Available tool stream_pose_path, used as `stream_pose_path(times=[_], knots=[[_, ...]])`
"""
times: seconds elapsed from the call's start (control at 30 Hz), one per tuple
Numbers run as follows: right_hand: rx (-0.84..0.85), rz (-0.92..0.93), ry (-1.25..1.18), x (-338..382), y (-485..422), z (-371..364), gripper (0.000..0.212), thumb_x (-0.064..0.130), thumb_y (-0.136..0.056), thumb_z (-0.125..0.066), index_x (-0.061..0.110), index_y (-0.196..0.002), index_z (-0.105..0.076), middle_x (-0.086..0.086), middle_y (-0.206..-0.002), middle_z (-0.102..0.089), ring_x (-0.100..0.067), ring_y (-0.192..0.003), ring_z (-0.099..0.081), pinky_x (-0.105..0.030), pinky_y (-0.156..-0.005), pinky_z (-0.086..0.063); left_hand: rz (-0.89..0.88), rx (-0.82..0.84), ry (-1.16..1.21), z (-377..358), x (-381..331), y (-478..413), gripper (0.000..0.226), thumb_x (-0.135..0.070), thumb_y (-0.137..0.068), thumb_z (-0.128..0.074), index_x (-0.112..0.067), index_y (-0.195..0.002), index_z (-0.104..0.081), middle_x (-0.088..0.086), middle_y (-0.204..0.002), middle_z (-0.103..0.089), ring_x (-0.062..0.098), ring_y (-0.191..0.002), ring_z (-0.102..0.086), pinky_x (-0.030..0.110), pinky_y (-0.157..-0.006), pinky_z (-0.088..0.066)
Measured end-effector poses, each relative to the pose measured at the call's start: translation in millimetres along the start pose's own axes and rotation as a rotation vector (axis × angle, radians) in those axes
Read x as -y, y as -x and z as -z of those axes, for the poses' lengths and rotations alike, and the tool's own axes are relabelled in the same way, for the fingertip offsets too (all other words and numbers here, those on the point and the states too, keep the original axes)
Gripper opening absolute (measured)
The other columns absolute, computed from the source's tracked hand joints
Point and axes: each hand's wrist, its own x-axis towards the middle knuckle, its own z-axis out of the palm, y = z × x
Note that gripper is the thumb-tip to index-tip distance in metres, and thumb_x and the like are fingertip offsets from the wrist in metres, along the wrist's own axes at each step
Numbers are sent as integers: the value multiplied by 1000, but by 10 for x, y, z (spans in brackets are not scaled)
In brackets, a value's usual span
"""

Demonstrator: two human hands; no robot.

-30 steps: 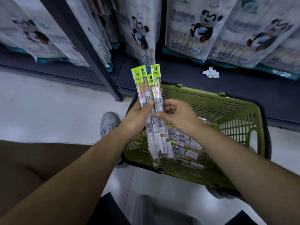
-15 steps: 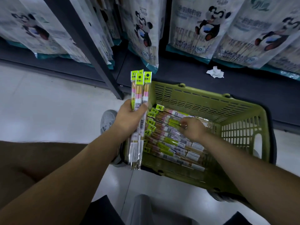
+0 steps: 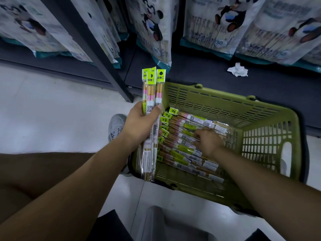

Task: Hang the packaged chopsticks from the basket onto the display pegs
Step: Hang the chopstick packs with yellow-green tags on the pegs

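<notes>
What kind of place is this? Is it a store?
Most likely a store aisle. Matching panda bags sit in rows, a green shopping basket on the floor is full of chopstick packs, and the left hand grips a bunch with hang tabs.

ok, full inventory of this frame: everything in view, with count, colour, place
basket: one, olive green, on the pale floor in front of the dark shelf
loose packs: many, clear with lime-green headers, piled in the basket
held packs: three showing, same kind, upright at the basket's left edge
panda bags: several, white and teal, above the shelf
tissue: one, white, crumpled, on the shelf
post: one, dark, left of the basket
shoe: one, grey, on the floor
left hand: grips the held packs
right hand: on the loose packs, grip unclear
</notes>
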Motion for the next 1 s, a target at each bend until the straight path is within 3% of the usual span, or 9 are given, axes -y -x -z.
stream_pose_path(times=[0.23, 0.43, 0.57, 0.67, 0.73, 0.77, 0.83, 0.9, 1.0], knots=[[-100, 31, -81, 20, 39, 92, 11, 24, -92, -69, 20, -96, -59, -4, -96, -59, -24, -87, -54, -30, -67, -38, 19, -7, 49, -11, 16, 20, 21, -41, -95, -71, -26, -106, -62, -1, -71, -74, 27, -64, -76, 34, -54, -60], [-124, -60, -694, 150, 140, 497, 13, 11, -87, -79, 12, -90, -67, 0, -79, -64, -13, -68, -59, -24, -62, -47, 49, -12, 73, 6, 5, 5, 19, -36, -96, -71, -17, -99, -70, 14, -79, -77, 32, -70, -78, 35, -56, -61], [-21, -36, -1036, 528, 271, 763, 17, 11, -83, -81, 14, -95, -69, -3, -89, -76, -6, -70, -70, -14, -60, -50, 104, 31, 109, -65, -8, 0, 17, -30, -98, -69, -14, -104, -69, 20, -91, -78, 36, -86, -78, 43, -71, -65], [7, 4, -1094, 846, 375, 848, 23, 18, -82, -83, 15, -100, -70, -4, -96, -77, -9, -78, -71, -18, -64, -52, 111, 49, 113, -135, -55, 37, 32, -43, -93, -70, -17, -112, -69, 15, -101, -78, 36, -94, -76, 55, -85, -62], [-36, 18, -1075, 1027, 440, 849, 22, 23, -81, -85, 19, -97, -69, -4, -93, -75, -10, -77, -69, -23, -66, -54, 104, 33, 91, -169, -93, 67, 44, -52, -83, -70, -20, -113, -68, 17, -99, -76, 41, -82, -72, 56, -73, -60], [-65, 35, -1051, 1094, 462, 845, 21, 24, -81, -85, 21, -94, -68, -2, -90, -74, -8, -74, -67, -25, -65, -54, 92, 24, 73, -181, -105, 77, 43, -53, -82, -70, -21, -111, -68, 20, -95, -73, 44, -73, -66, 55, -65, -58], [-117, 87, -994, 1179, 487, 837, 20, 23, -81, -86, 23, -89, -67, 2, -83, -70, -4, -68, -62, -21, -63, -52, 48, -8, 64, -184, -106, 86, 27, -42, -87, -74, -21, -104, -69, 27, -93, -72, 55, -77, -66, 63, -66, -59], [-157, 131, -931, 1198, 493, 831, 20, 26, -79, -86, 23, -89, -69, 2, -81, -68, -5, -69, -60, -21, -64, -51, 17, -62, 47, -145, -98, 85, 15, -27, -92, -76, -18, -102, -70, 19, -91, -75, 47, -89, -72, 64, -74, -60], [-197, 128, -902, 1089, 446, 783, 15, 34, -80, -84, 25, -85, -73, 3, -79, -70, -8, -71, -63, -27, -67, -53, -16, -93, -27, -52, -43, 32, 16, -21, -93, -75, -14, -107, -70, 5, -88, -79, 20, -79, -77, 44, -72, -65]])
